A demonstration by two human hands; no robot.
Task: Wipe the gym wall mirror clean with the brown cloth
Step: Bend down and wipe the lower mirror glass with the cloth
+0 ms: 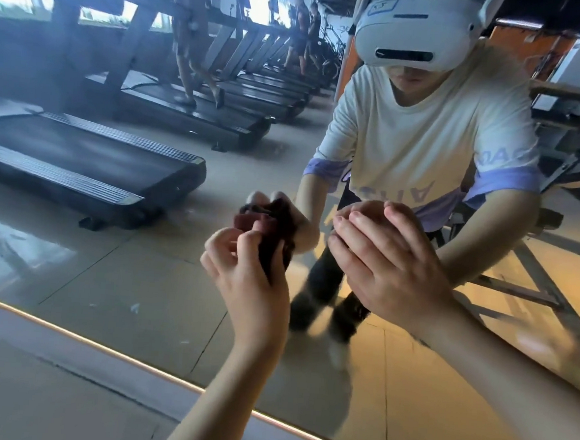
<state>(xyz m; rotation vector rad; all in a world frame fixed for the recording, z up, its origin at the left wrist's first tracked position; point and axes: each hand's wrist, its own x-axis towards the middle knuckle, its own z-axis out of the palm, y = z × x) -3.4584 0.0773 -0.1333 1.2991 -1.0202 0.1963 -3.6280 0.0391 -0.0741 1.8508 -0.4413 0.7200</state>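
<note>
The gym wall mirror [114,262] fills most of the head view and shows my own reflection with the room behind me. My left hand [246,278] grips the brown cloth [275,239], bunched into a dark wad held close to the glass; I cannot tell whether it touches. My right hand [381,264] is beside it on the right, fingers straight and together, its fingertips at the mirror, holding nothing. The cloth's lower part is hidden behind my left fingers.
The mirror's bottom edge [108,348] runs diagonally from left to lower right, with a pale ledge and tiled floor [46,395] below it. Reflected in the glass are a row of treadmills [79,164], people walking on them, and metal gym frames at right.
</note>
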